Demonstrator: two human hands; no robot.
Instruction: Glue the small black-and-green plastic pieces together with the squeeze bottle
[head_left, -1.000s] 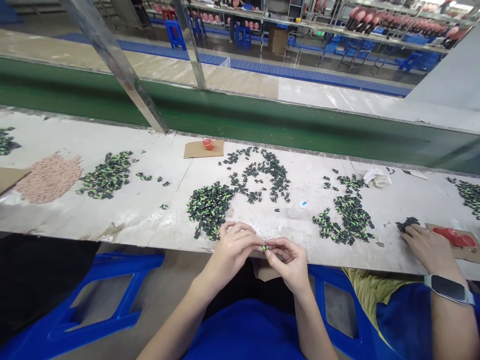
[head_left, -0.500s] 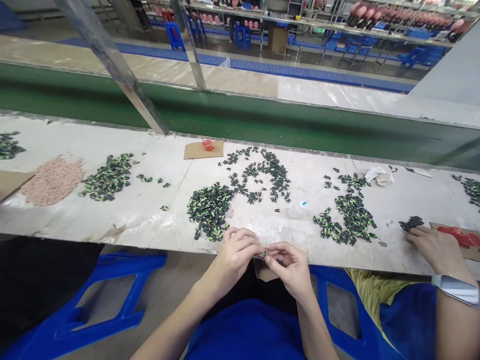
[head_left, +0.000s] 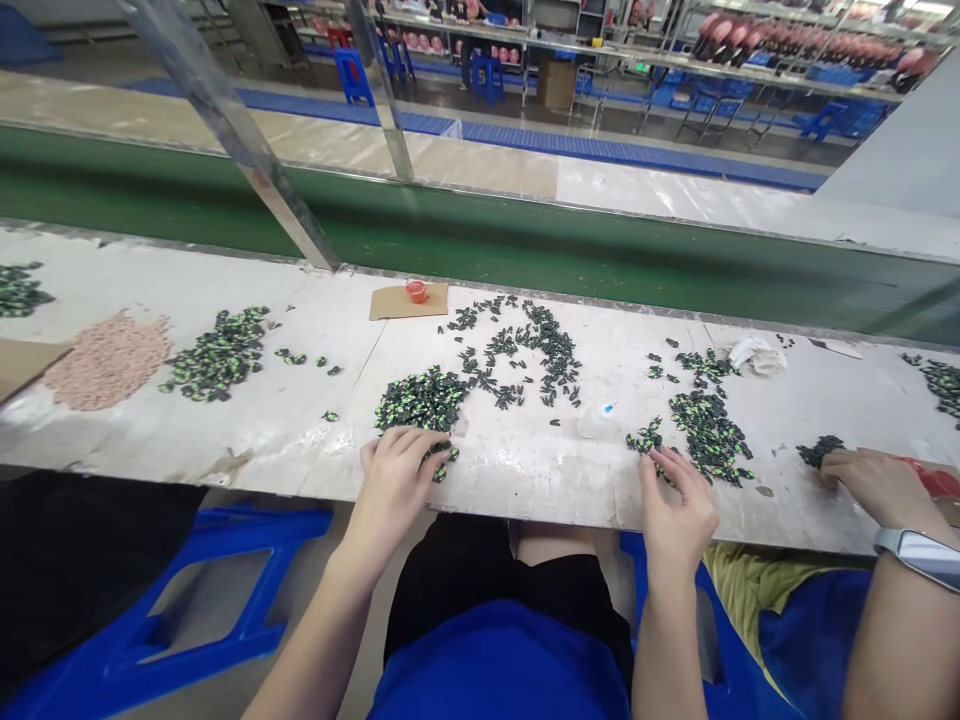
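Note:
My left hand (head_left: 401,468) rests on the near edge of a heap of small black-and-green pieces (head_left: 421,398). Its fingers are stretched out, with the thumb apart from them and loose pieces in the gap. Over to the right, my right hand (head_left: 679,510) touches the front of another heap of black-and-green pieces (head_left: 709,430). Thumb and fingertips there are parted around the pieces; whether one is between them is too small to make out. Between the hands and farther back lie scattered small black pieces (head_left: 555,350). A small translucent bottle with a blue tip (head_left: 598,420) is nearby.
A red cup (head_left: 416,291) sits on cardboard (head_left: 386,303) at the back. To the left are pinkish pieces (head_left: 109,360) and another black-green heap (head_left: 217,355). A co-worker's hand (head_left: 874,485) works at the right by a dark pile (head_left: 819,450). A crumpled white cloth (head_left: 757,355) lies behind.
My hands were together at the table edge, holding a small black-and-green piece. They have parted: the left moved to the left heap, the right to the right heap. That piece is no longer distinguishable.

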